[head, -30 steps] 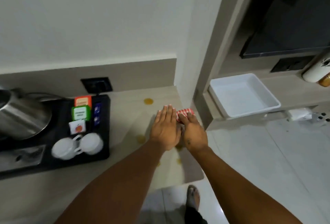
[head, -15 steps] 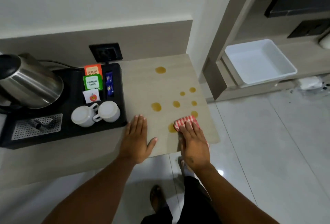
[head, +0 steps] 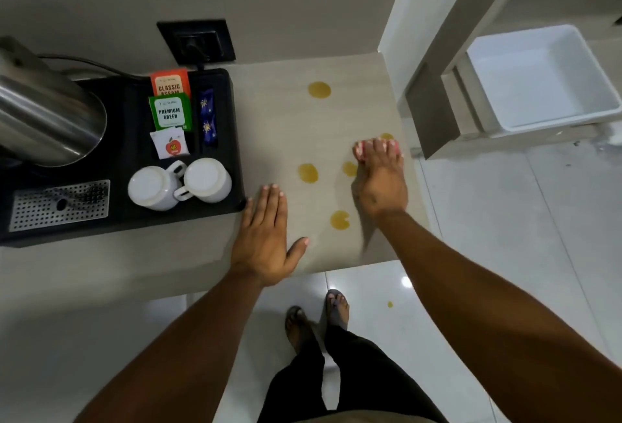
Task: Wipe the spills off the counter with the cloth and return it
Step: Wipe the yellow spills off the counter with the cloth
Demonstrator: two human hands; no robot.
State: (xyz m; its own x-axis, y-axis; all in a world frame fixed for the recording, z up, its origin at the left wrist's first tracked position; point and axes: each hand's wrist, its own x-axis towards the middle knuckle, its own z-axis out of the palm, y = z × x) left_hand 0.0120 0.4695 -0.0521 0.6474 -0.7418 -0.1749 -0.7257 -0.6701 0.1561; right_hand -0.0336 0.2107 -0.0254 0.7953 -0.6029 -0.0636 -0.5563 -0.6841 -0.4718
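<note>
My right hand [head: 380, 180] presses flat on a red-and-white checked cloth [head: 360, 147], mostly hidden under the fingers, near the right edge of the beige counter [head: 276, 139]. Several amber spills lie on the counter: one far back [head: 319, 90], one in the middle [head: 307, 173], one beside my right hand [head: 349, 168], one nearer the front [head: 340, 220], and a sliver past the cloth [head: 386, 136]. My left hand [head: 266, 237] rests flat and open on the counter near the front edge, holding nothing.
A black tray [head: 124, 217] on the left holds a steel kettle [head: 43, 119], two white cups [head: 180, 183], tea sachets [head: 170, 109] and a drip grille. A white bin [head: 538, 79] sits on a shelf to the right. A small amber drop [head: 390, 304] marks the floor tiles.
My right hand has slid the cloth away from me along the counter's right side; the spots near the front right are gone. My left hand stays flat. The view has tilted down.
</note>
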